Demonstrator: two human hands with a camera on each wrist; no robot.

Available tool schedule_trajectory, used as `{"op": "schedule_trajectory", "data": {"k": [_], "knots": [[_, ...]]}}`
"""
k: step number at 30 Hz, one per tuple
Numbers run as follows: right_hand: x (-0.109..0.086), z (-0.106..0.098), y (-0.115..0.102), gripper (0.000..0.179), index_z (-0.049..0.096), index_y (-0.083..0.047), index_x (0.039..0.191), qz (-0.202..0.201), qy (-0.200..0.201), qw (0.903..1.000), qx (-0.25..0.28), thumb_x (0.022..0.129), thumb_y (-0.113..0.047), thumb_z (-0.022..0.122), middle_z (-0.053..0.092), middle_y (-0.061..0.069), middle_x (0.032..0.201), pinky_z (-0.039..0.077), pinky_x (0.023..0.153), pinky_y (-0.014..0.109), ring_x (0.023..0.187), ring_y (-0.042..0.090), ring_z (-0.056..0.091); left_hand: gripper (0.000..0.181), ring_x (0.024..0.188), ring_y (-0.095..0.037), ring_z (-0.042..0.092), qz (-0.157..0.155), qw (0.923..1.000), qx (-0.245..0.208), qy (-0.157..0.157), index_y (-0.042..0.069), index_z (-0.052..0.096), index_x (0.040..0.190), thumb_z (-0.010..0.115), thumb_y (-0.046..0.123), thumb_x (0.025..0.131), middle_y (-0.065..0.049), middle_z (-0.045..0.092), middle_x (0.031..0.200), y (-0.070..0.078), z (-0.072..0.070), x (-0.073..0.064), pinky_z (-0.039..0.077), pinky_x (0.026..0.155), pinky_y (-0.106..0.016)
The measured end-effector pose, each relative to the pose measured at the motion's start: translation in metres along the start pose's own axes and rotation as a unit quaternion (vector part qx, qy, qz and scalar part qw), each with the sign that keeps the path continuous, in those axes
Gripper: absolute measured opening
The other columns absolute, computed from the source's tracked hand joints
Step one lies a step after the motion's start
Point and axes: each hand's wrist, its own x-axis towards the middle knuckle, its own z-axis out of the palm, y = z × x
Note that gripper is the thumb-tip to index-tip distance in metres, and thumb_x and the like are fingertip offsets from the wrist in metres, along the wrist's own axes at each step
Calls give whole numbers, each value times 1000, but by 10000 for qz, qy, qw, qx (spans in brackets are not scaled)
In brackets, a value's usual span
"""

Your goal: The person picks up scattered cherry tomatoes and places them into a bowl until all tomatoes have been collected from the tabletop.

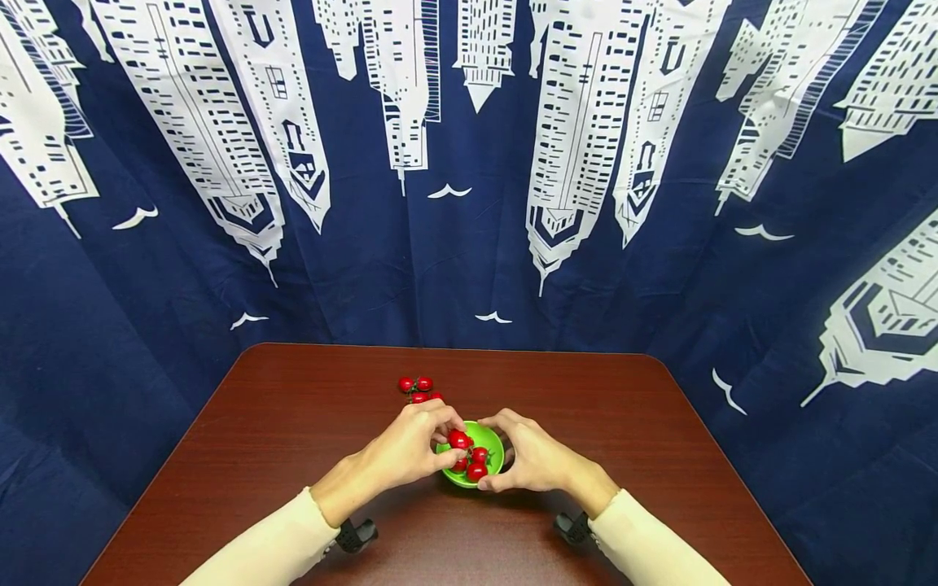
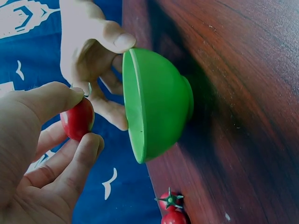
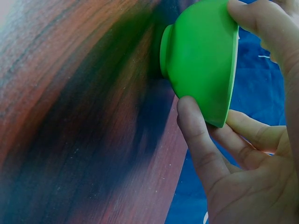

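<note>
My left hand (image 1: 414,443) pinches a red cherry tomato (image 2: 77,119) between thumb and fingertips, its green stem end near the thumb. It is held over the mouth of a small green bowl (image 2: 163,102). Thumb and fingers of my right hand (image 1: 538,456) grip that bowl by its rim and side; in the right wrist view a fingertip rests against the outer wall. Several cherry tomatoes (image 1: 477,472) lie inside the bowl in the head view, while the wrist views hide them behind its wall.
Beyond my left hand, several more cherry tomatoes (image 1: 424,382) with green stems lie on the dark reddish wooden table (image 1: 586,391). A navy cloth (image 1: 410,268) printed with white buildings hangs behind the table's far edge.
</note>
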Motion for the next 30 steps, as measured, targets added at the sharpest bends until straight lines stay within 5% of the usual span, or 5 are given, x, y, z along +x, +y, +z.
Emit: {"op": "schedule_trajectory", "data": {"k": [19,30], "knots": [[1,0,1,91,61,1,156,-13,29,10000,74,86,-34,105,69,13,139,70,87,23,116,27,81,25,97,-22,79,104,9972,734,64,12,82,114,98,18,94,-1,79,108,4,4,2,66,87,-24],[0,1,0,90,62,-1,156,22,34,10000,4,85,-36,106,69,10,137,72,89,29,116,27,80,57,118,-24,78,-177,9923,1215,-171,16,81,140,98,42,93,-5,79,134,2,3,-3,67,100,-48]]}}
